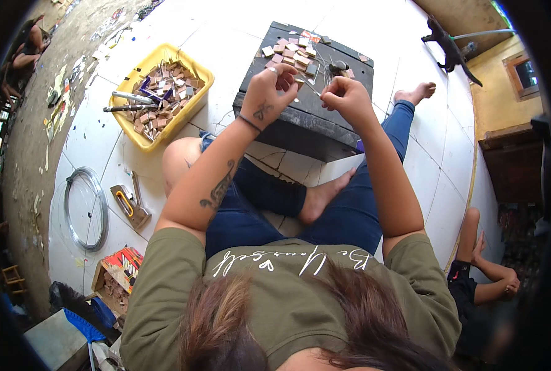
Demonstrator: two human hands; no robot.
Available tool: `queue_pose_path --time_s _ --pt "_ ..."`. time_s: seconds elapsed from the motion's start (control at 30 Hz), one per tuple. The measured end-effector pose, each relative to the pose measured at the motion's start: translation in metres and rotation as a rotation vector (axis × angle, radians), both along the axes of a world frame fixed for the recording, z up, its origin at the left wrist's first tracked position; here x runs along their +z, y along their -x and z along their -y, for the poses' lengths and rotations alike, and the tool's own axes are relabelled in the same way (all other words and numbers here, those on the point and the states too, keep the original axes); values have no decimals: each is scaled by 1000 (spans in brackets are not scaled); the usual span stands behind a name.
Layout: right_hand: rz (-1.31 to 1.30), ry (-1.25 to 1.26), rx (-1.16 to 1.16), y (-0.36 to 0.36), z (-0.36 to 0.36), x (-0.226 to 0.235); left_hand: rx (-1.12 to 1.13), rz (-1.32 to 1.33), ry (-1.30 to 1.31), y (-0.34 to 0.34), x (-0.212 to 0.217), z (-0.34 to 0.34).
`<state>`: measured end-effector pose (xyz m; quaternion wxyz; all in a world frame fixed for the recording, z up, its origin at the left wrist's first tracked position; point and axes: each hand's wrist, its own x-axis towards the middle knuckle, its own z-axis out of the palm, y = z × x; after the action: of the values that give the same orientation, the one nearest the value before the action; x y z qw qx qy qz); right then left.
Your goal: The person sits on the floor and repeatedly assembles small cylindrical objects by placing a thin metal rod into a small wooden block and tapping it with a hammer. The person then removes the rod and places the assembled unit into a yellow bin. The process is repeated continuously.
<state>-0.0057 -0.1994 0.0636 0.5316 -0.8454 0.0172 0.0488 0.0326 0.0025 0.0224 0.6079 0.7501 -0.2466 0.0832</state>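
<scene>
Both my hands are raised over a black box-like stand point(275, 130). My left hand point(268, 93) is closed, its fingertips on a small brown wooden block point(298, 81). A short thin wire point(311, 88) runs from beside that block to my right hand point(348, 99), which pinches its end. Just beyond my left hand, several small wooden blocks point(291, 54) lie piled on the stand, some with pale faces. A dark-headed tool point(338, 65) lies near my right hand among loose wires; its exact kind is unclear.
To the left stands a yellow tub point(204, 93) of wooden blocks, with metal-handled tools point(130, 98) across it. A wire coil point(104, 210) and a staple gun point(127, 204) rest on white tiles. A black cat point(450, 49) stands far right; another person's legs point(473, 247) are at right.
</scene>
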Motion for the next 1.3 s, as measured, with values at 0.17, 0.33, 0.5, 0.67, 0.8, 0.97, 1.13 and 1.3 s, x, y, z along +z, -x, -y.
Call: queue_pose_path --time_s 0.17,0.33,0.5,0.67,0.8,0.97,1.13,1.3 --pt "47 -424 0 32 -2 -20 -23 113 -98 38 -10 -1" --pt "164 -386 -26 33 -11 -26 1 251 -211 36 -19 1" --pt "287 -156 -36 30 -14 -25 12 212 -199 36 -19 0" --pt "340 -73 -1 29 -18 -23 6 189 -193 37 -18 -1" --pt "354 0 13 30 -20 -22 11 224 -188 35 -19 -1" --pt "398 92 36 31 -22 -18 15 231 -193 35 -22 -1" --pt "435 178 66 29 -24 -12 18 251 -203 34 -23 -1" --pt "416 240 98 28 -26 -5 -9 208 -231 35 -18 -2"
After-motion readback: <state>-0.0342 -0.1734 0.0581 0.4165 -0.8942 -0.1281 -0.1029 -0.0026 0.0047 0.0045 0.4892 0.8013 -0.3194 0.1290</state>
